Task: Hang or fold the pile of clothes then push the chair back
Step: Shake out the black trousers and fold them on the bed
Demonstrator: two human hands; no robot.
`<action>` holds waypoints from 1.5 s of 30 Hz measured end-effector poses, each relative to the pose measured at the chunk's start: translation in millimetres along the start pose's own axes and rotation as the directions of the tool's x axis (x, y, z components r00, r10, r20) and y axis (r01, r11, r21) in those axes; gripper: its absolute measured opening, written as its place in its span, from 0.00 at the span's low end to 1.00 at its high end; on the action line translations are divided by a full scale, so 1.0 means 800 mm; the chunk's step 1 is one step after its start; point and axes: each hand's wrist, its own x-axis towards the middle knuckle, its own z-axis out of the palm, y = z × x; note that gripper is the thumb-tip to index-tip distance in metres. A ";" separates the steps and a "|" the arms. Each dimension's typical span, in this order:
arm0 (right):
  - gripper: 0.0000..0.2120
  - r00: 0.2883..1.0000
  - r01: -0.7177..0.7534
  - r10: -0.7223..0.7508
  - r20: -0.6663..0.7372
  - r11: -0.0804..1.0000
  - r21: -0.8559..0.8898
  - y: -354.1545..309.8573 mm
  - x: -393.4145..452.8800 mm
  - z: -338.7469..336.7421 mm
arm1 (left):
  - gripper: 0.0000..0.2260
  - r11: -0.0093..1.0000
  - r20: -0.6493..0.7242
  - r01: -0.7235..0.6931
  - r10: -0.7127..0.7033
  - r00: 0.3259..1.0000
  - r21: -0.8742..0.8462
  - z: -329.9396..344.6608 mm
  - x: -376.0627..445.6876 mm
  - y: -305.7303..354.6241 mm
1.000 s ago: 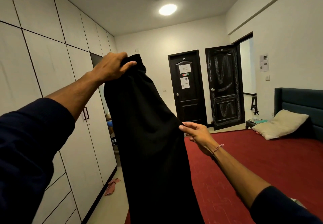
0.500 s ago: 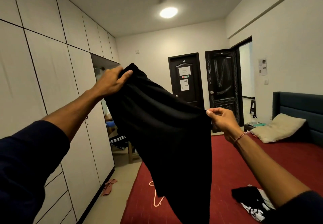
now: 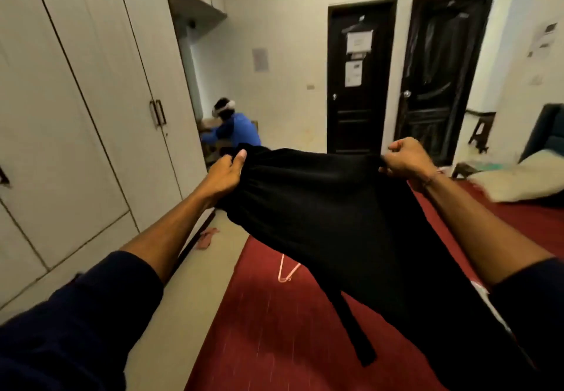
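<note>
The black garment (image 3: 329, 220) hangs in the middle of the frame, stretched out between both hands above the red bed (image 3: 268, 323). Its gathered top edge runs nearly level from left to right, and the long axis of the cloth runs from that edge down toward the lower right corner, where it leaves the frame. A narrow black strip dangles from it at lower centre. It looks like trousers held at the waistband, though blur makes that uncertain.

The left hand (image 3: 224, 172) grips the left end of the top edge, fingers curled round the bunched cloth and the thumb lying on top. The right hand (image 3: 407, 158) pinches the right end, with its fingers closed into a fist over the fabric.

Half a second ago the top edge sloped steeply, the left hand high and the right hand lower; now the left hand has dropped and both are at about the same height, so the edge lies flat. A second ago the garment hung almost straight down from the left hand alone. The view has also tipped downward.

A pink hanger (image 3: 287, 270) lies on the bed below the cloth. White wardrobe (image 3: 91, 101) doors fill the left of the frame, a person in blue (image 3: 233, 131) crouches beyond them, and two dark doors (image 3: 361, 76) stand at upper right. A pillow (image 3: 515, 180) lies at the right edge.
</note>
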 end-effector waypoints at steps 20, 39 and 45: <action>0.12 0.971 -0.102 0.192 0.145 0.874 -0.474 0.641 -0.055 0.634 | 0.21 0.796 0.091 0.470 -0.539 0.838 0.380 0.363 -0.178 -0.739; 0.22 0.820 -0.502 0.471 0.325 0.865 0.015 0.663 -0.015 0.601 | 0.20 0.814 0.071 0.558 -0.573 0.816 0.160 0.368 -0.165 -0.762; 0.29 0.941 -0.236 0.299 0.159 0.915 -0.326 0.645 -0.040 0.611 | 0.22 0.736 0.012 0.505 -0.571 0.821 0.450 0.372 -0.166 -0.736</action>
